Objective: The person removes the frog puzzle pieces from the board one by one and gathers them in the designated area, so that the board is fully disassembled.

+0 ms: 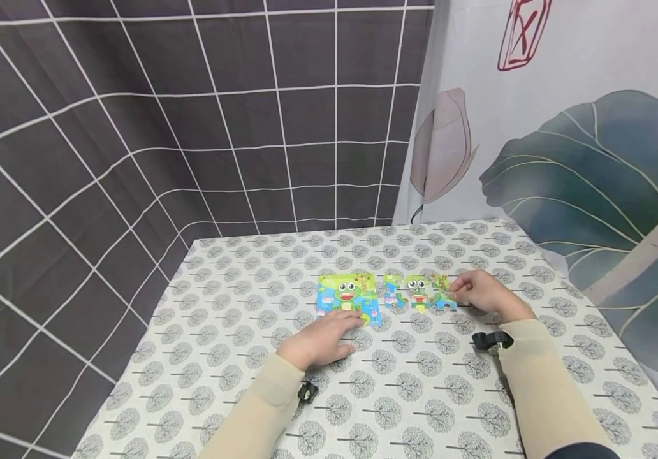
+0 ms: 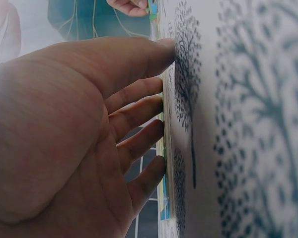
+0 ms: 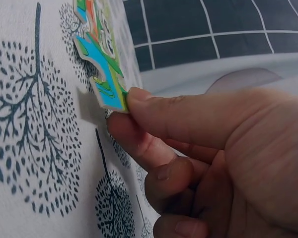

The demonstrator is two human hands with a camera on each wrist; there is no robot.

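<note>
While the left hand (image 1: 320, 341) lies flat, fingers spread, tips on the near edge of the frog puzzle block (image 1: 347, 296), the right hand (image 1: 481, 292) pinches the right end of a second joined strip (image 1: 419, 292) between thumb and forefinger. Both pieces lie mid-tabletop (image 1: 421, 395), just apart, on tree-print cloth.
</note>
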